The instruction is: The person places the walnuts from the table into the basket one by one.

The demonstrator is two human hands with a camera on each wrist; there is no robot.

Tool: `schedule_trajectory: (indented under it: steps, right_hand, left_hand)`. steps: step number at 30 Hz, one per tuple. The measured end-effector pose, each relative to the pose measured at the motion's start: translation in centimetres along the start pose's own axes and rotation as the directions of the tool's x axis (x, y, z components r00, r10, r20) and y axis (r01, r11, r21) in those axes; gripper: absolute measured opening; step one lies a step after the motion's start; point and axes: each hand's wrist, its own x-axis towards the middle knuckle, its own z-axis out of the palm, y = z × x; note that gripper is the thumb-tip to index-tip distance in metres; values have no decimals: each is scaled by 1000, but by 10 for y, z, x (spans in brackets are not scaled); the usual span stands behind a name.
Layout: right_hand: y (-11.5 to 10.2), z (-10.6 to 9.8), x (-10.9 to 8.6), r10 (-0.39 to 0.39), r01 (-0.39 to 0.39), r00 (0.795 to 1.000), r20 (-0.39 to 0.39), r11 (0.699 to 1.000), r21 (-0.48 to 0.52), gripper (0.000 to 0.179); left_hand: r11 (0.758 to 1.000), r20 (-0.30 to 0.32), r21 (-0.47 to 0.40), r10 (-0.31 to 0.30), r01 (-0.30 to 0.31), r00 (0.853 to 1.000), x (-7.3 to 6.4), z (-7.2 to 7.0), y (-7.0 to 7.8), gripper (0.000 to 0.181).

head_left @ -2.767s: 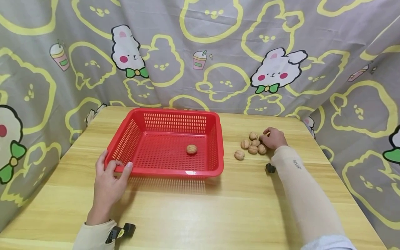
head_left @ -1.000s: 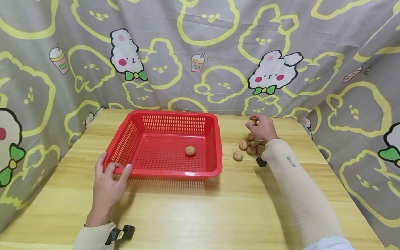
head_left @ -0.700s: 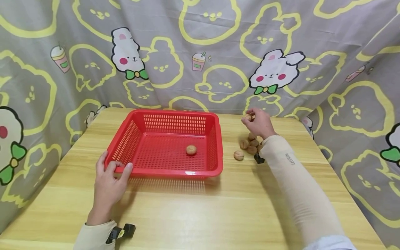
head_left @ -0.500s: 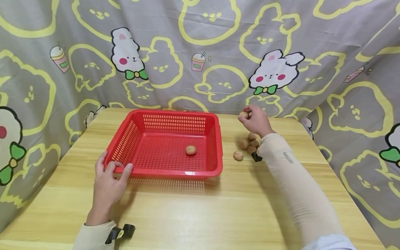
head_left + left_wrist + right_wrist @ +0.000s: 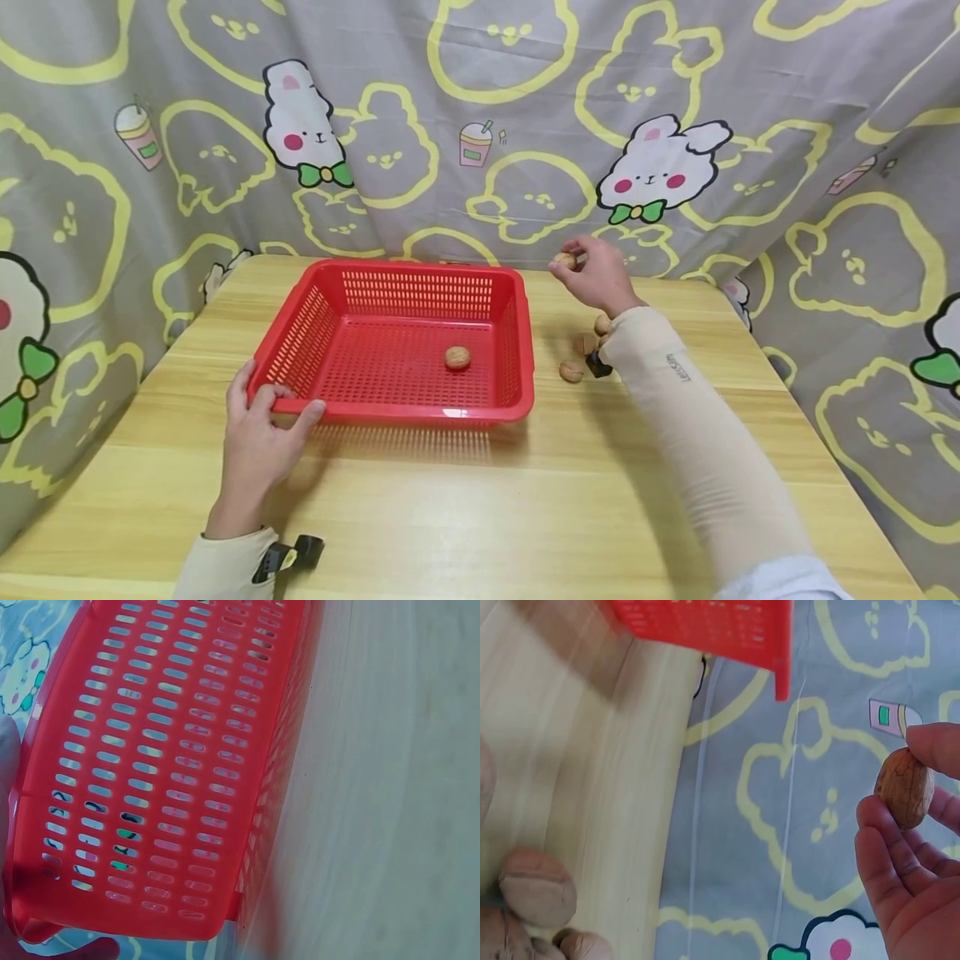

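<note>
My left hand [image 5: 258,442] grips the near left corner of a red plastic basket [image 5: 405,413], its thumb along the front rim. One walnut [image 5: 457,358] lies inside, towards the right of the basket floor. Raised beyond the pile, my right hand [image 5: 600,275] pinches another walnut [image 5: 905,787] between thumb and fingertips, to the right of the basket's far right corner. Below that wrist a small group of walnuts [image 5: 585,343] sits on the table, partly hidden by the sleeve, with a single walnut [image 5: 571,371] lying just in front.
The wooden table [image 5: 450,517] runs up to a grey patterned curtain [image 5: 525,83] at the back and sides. Each wrist wears a small black camera [image 5: 307,552]. The basket's slotted side wall [image 5: 157,765] fills much of the left wrist view.
My right hand has picked a walnut from the pile, lifted it, and carried it left towards the basket. The left hand has kept its place on the basket corner.
</note>
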Motion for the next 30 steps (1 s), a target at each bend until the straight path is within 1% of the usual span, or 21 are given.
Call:
schedule_trajectory:
  steps: [11,15,18,20,23,25,27,30]
  right_hand:
    - [-30,8,6,-20,20,1000,-2,999,47,34]
    - [-38,12,8,-28,28,1000,-3,998,61,33]
    - [-42,16,8,-39,39,999,0,996,76,34]
    - [-44,20,9,-48,47,999,2,995,83,34]
    - [-50,23,10,-55,54,998,6,995,89,35]
    - [-54,26,11,-60,59,998,8,994,90,35]
    - [-58,28,12,-66,65,998,12,993,94,35]
    - [-65,31,14,-73,71,997,15,992,106,34]
  left_hand:
    - [1000,-7,-5,12,-12,1000,0,1,-3,56]
    - [1000,-4,-11,-5,5,1000,-1,1,-1,57]
    - [999,-10,-31,-14,14,1000,-2,2,1,56]
    - [999,-26,-49,-10,9,1000,-3,4,2,53]
    - [997,-70,-75,19,-24,997,-4,6,2,48]
    - [994,-108,-78,63,-71,992,-3,7,2,45]
    - [988,-147,-62,133,-143,980,-2,8,1,42]
    - [970,-181,-11,237,-243,954,1,9,1,39]
